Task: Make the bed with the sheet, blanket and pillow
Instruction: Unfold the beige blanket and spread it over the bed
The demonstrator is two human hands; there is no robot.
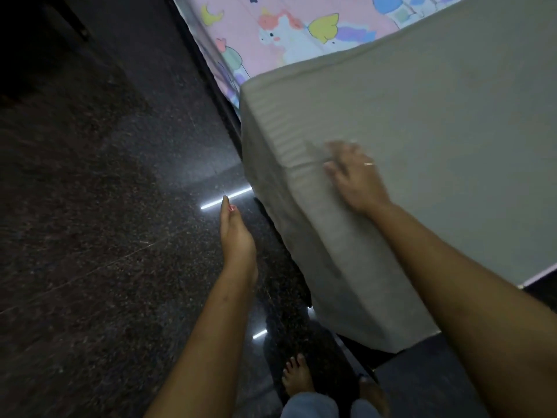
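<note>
head view: no legible writing, right hand (355,179) on grey blanket (437,122)

You have a dark speckled stone floor (105,206) filling the left half of the frame, with bright streaks of reflected light (226,199) near its centre; at the bottom centre your bare feet (297,377) stand on it below pale blue trouser cuffs (313,407)
</note>
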